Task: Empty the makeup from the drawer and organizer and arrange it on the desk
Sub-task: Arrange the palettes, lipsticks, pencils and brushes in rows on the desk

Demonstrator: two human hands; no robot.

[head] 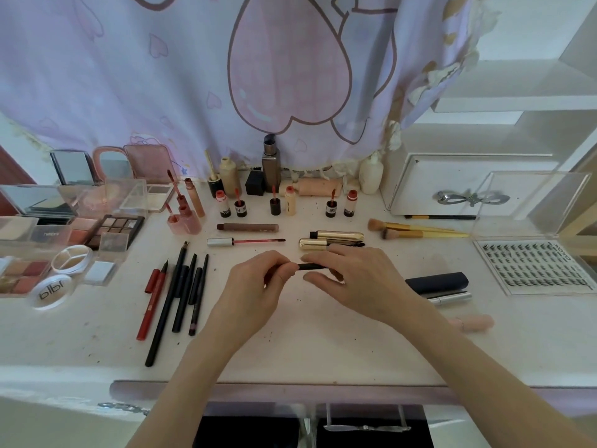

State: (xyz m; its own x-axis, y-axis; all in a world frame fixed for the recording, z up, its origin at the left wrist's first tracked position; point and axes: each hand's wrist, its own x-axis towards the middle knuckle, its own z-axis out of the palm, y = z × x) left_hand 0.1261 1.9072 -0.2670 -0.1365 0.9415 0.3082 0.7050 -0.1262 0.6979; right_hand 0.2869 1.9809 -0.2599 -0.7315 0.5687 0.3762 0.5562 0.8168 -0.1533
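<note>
Both hands meet over the middle of the white desk [290, 344]. My left hand [255, 286] pinches one end of a thin black makeup stick [311, 266], and my right hand [358, 279] grips its other end. Just beyond them lie a gold mascara tube [336, 236] and its gold-capped wand [311, 244]. A row of pencils and liners [176, 292] lies to the left. Open lip glosses [274, 205] stand in a row at the back. The drawer [310, 425] below the desk edge stands open and dark inside.
Palettes and compacts [106, 231] crowd the left side. Two gold-handled brushes [416, 231] and a clear acrylic organizer [523, 205] sit at the right, with a lash tray [533, 266], a dark case [436, 282], a silver tube [452, 299] and a pink tube [475, 321] nearby.
</note>
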